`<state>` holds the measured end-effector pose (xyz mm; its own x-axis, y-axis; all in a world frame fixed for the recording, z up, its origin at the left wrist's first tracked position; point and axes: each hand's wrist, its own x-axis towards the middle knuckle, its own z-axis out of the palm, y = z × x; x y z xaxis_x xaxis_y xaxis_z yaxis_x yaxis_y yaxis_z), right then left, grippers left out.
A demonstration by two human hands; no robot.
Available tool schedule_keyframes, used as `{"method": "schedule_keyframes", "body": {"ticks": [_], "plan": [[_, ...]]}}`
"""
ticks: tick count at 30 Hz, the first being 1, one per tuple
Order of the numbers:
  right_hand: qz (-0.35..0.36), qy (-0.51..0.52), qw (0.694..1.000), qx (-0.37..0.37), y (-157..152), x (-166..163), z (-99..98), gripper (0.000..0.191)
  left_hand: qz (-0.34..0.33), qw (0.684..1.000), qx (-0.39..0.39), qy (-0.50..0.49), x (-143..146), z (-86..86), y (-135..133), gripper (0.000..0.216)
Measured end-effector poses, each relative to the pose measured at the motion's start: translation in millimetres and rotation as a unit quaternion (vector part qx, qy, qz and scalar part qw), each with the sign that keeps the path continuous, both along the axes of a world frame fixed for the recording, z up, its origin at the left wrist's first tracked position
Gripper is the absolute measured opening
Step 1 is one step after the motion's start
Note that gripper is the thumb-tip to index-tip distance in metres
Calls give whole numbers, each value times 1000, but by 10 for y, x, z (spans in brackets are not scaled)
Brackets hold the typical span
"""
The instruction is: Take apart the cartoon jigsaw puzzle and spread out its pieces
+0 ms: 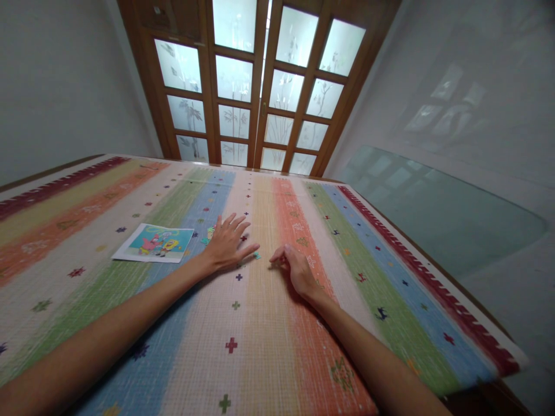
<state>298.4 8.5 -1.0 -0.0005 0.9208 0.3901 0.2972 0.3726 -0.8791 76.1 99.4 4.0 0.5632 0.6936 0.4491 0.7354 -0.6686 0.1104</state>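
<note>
A small teal puzzle piece [257,255] is seen lying flat on the striped tabletop [390,277], in the gap between the two hands. The left hand [228,242] is spread wide and pressed palm-down, its thumb tip just beside the piece. The right hand [295,268] is curled narrow with fingertips drawn together, holding nothing, slightly farther from the piece. A few more pieces [210,233] are partly hidden beyond the left hand; their number cannot be told. One cartoon picture card [154,242] lies left of that hand.
</note>
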Motion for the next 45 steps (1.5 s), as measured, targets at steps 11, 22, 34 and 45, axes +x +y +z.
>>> {"method": "schedule_keyframes", "body": {"ticks": [11,22,34,45], "plan": [[-7,5,1000,3,-3,8,-3,64,9,996,60,72,163,-55,11,75],[-3,3,1000,-15,3,6,-16,65,95,993,-4,77,-41,59,189,55],[5,1,1000,-24,10,21,-43,66,93,984,-133,78,-207,-17,205,96],[12,4,1000,-25,9,11,-27,67,111,984,-132,49,-179,-3,254,68]]}}
